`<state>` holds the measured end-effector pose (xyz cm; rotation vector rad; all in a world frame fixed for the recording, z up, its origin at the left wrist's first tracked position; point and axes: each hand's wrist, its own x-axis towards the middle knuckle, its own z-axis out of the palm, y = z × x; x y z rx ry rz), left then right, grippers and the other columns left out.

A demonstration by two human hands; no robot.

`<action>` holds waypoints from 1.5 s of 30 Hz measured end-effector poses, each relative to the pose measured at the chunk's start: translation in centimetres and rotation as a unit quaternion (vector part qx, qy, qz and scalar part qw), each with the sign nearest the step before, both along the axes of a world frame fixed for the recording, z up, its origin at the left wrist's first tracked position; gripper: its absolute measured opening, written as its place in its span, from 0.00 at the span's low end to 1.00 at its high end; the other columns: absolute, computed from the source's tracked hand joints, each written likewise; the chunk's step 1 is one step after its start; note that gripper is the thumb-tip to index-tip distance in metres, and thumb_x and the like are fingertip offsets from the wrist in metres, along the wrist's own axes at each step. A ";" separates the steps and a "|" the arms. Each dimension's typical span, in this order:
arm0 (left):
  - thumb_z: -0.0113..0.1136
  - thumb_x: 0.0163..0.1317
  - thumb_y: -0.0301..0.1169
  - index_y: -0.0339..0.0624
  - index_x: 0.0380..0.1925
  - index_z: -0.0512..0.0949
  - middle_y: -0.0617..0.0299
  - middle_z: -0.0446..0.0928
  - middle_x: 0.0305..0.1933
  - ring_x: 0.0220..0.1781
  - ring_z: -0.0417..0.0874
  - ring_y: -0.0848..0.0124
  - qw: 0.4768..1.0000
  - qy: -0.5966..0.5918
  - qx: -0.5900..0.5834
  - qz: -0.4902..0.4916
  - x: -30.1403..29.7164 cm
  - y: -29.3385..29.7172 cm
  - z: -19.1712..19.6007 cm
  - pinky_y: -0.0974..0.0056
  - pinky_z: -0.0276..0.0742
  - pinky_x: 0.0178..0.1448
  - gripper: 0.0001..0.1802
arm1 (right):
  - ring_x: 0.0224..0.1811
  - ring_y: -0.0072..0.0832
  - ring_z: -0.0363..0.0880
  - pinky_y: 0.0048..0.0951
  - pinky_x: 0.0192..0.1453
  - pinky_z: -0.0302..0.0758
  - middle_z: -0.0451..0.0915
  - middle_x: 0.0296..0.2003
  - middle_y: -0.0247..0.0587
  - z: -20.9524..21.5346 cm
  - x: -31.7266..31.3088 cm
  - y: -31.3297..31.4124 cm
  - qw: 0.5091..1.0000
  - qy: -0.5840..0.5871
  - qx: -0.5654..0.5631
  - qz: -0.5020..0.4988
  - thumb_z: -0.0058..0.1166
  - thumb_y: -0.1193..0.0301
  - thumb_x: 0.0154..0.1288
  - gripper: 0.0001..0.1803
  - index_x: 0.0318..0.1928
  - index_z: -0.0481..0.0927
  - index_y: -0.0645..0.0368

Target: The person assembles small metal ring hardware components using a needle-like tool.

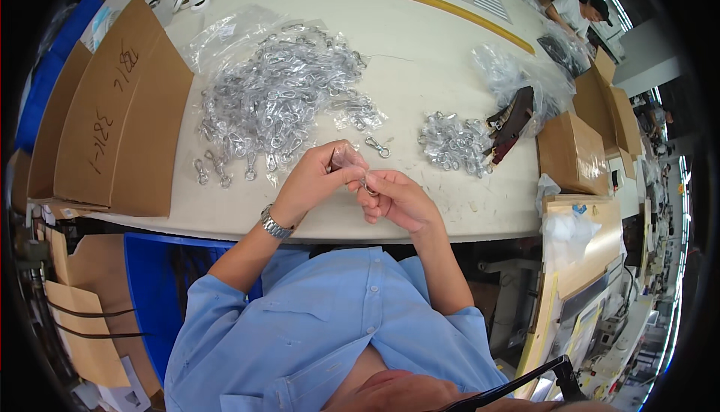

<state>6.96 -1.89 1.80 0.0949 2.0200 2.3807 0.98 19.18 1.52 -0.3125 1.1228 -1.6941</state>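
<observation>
Left hand [319, 177], with metal wristwatch [276, 222] at the wrist, over the near part of the bench [427, 82]: thumb and fingertips pressed together, pinching a clear plastic sleeve [347, 158]. Right hand [403, 202], directly alongside, fingertips almost meeting the left: curled, pinching a small metal piece [369, 188], mostly hidden by the fingers; not possible to tell its long axis, or whether inside the sleeve or just beside. Governing relation: loose clasp [378, 146] flat on the bench just beyond both sets of fingertips, slightly nearer the left hand; long axis aslant, from far left to near right. Count, left to right: one large cardboard carton [157, 89], handwriting on its side; at least three stray clasps [220, 168] in plastic along the near-left fringe of one large heap [270, 82] of bagged metal clasps, too overlapped for an exact tally; one loose clasp, as above; one smaller pile [454, 142] of similar clasps, likewise uncountable, well to the right of the hands; dark brown straps [514, 123] at that pile's right edge, number not determinable; crumpled clear plastic [499, 71] behind; two cardboard boxes [574, 153] at the right end.
</observation>
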 end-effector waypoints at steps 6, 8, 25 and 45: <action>0.69 0.69 0.27 0.39 0.42 0.88 0.68 0.85 0.30 0.32 0.79 0.83 0.993 0.016 -0.083 -0.085 0.5 -1.5 0.8 0.73 0.74 0.38 0.05 | 0.23 0.15 0.65 0.22 0.26 0.64 0.71 0.26 0.26 -1.5 1.1 -0.2 0.974 -0.213 -0.074 0.023 0.51 0.61 0.84 0.18 0.50 0.82 0.65; 0.69 0.69 0.27 0.39 0.46 0.88 0.67 0.85 0.31 0.32 0.78 0.82 0.988 -0.006 -0.105 -0.111 0.7 -1.9 0.8 0.73 0.73 0.38 0.08 | 0.23 0.15 0.63 0.21 0.25 0.62 0.69 0.25 0.25 -2.3 1.5 -0.2 0.970 -0.230 -0.085 0.011 0.51 0.62 0.84 0.17 0.49 0.82 0.65; 0.49 0.81 0.28 0.36 0.71 0.75 0.64 0.83 0.34 0.34 0.81 0.77 0.986 -0.018 -0.142 -0.087 2.5 0.5 1.0 0.69 0.76 0.39 0.22 | 0.24 0.14 0.71 0.19 0.29 0.70 0.77 0.25 0.28 -0.8 3.5 -1.0 0.971 0.129 0.067 -0.190 0.49 0.64 0.85 0.15 0.44 0.84 0.60; 0.69 0.67 0.30 0.41 0.47 0.82 0.55 0.82 0.40 0.34 0.86 0.58 0.802 0.070 -0.563 0.188 3.6 -7.2 -0.7 0.57 0.81 0.39 0.11 | 0.69 0.53 0.77 0.49 0.76 0.70 0.82 0.63 0.56 4.0 -2.6 5.6 0.453 0.712 0.392 -0.367 0.61 0.78 0.72 0.23 0.66 0.79 0.65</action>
